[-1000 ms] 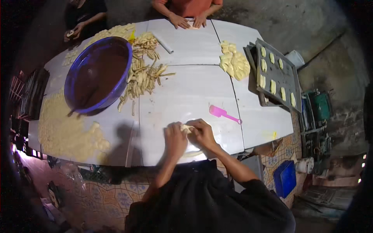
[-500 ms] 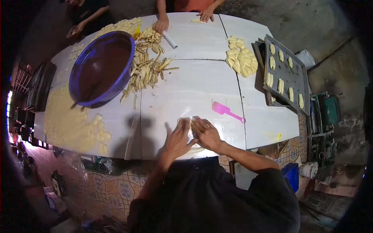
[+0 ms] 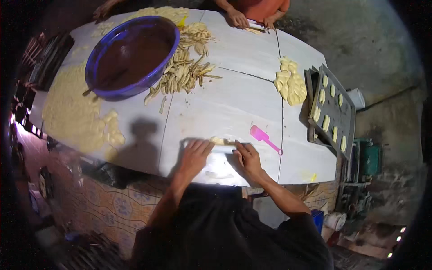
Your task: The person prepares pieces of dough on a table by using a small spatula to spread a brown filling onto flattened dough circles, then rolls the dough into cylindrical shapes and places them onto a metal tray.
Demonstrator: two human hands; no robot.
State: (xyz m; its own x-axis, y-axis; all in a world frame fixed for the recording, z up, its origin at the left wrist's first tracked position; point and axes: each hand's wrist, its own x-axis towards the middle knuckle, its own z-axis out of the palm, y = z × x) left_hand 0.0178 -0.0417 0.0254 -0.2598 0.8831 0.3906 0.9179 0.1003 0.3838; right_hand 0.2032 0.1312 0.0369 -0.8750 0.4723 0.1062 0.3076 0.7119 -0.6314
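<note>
A small flattened piece of dough [image 3: 220, 141] lies on the table near me. Just on my side of it is a short white rolling pin [image 3: 223, 148], partly lost in glare. Its left end is under the fingers of my left hand [image 3: 194, 156]. At the right end, my right hand [image 3: 248, 158] has its fingers bent over the pin. A pale strip of dough [image 3: 219, 174] rests closer to the table's front edge. To the right of my right hand lies a pink plastic scoop [image 3: 265, 138].
A blue basin [image 3: 167, 67] of brown filling stands left, beside a heap of sliced pale strips [image 3: 189, 74]. Dough pieces cover the table's left [image 3: 67, 108]; more sit in a pile [image 3: 290, 83] at right. Stacked trays [image 3: 334, 114] hold shaped dough. Across, a person's hands [image 3: 238, 19] hold a pin.
My hands were close together, pressing the dough; they are now apart, on the ends of the rolling pin. The person across has both hands at their pin. The whole view has shifted.
</note>
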